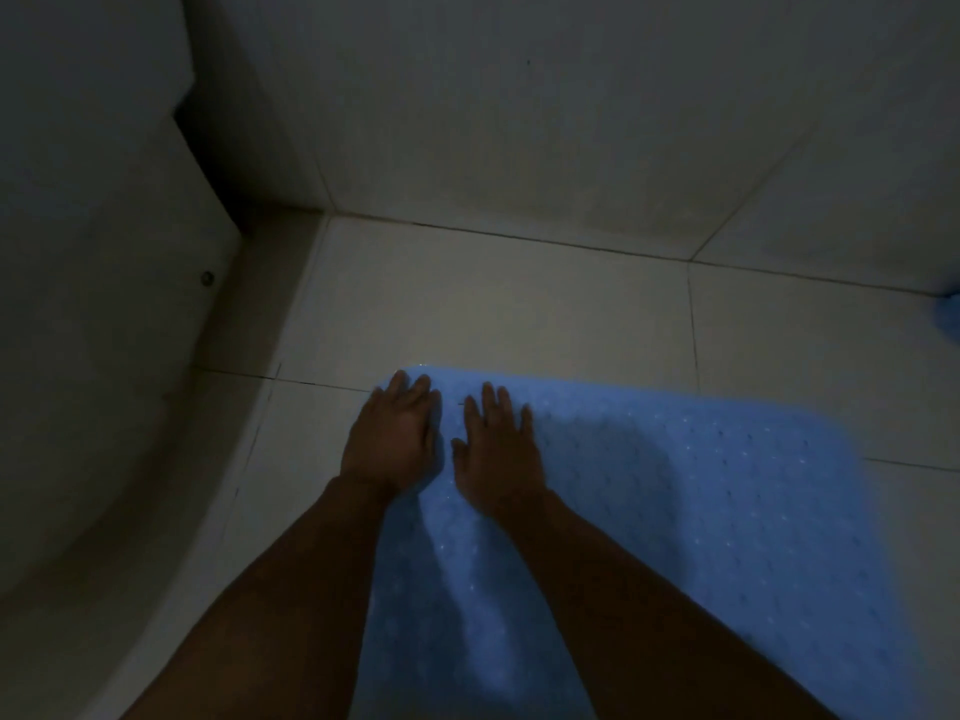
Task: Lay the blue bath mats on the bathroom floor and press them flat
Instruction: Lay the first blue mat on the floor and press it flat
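Hands lie side by side, palms down, on the far left corner of the blue bath mat (701, 511). Left hand (392, 439) rests at the mat's edge, fingers straight and close together; right hand (496, 449) sits just beside it, fingers straight and slightly spread. Covered in small dots, the mat lies on the pale floor tiles (519, 314) near the wall. No writing or label can be read in the dim light. Another blue item (949, 319) shows at the right edge.
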`<state>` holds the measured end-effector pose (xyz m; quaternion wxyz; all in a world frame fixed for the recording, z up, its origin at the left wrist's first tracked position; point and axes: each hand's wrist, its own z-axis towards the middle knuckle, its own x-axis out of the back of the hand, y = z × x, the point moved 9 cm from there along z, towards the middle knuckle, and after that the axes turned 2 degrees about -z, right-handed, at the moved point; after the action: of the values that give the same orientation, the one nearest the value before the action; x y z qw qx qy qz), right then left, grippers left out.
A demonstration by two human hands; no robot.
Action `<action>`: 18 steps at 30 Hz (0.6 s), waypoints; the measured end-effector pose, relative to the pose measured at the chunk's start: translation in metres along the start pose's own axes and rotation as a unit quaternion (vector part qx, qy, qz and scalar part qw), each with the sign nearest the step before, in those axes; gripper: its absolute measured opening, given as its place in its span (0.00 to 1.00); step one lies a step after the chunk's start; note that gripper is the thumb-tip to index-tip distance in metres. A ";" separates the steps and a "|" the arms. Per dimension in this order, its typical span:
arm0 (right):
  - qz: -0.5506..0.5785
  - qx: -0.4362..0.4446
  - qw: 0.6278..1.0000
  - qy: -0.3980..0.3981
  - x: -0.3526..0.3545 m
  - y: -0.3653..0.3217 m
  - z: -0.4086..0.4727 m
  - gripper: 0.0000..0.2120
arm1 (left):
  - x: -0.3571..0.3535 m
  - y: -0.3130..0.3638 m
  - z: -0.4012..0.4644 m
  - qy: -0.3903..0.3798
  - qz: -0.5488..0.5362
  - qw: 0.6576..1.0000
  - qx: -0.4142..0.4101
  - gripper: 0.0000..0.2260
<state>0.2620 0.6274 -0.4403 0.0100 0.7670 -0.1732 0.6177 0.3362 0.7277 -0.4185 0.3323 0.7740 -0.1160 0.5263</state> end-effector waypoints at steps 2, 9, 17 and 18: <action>0.009 0.003 1.000 -0.007 -0.008 -0.012 -0.001 0.32 | -0.001 -0.005 -0.007 0.006 0.015 0.999 0.029 0.33; -0.003 -0.003 0.996 0.090 -0.019 -0.011 -0.007 0.35 | -0.006 -0.018 -0.017 0.063 0.028 0.996 0.055 0.33; -0.002 -0.002 0.996 0.088 -0.020 -0.011 -0.011 0.36 | 0.002 -0.027 -0.024 0.125 0.039 0.990 0.050 0.26; 0.000 -0.002 0.997 0.083 -0.020 -0.010 -0.011 0.37 | 0.003 -0.028 -0.023 0.125 0.039 0.990 0.055 0.26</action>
<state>0.2513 0.6447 -0.4552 0.0252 0.7131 -0.1729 0.6790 0.3349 0.7642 -0.4216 0.2802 0.7144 -0.0748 0.6368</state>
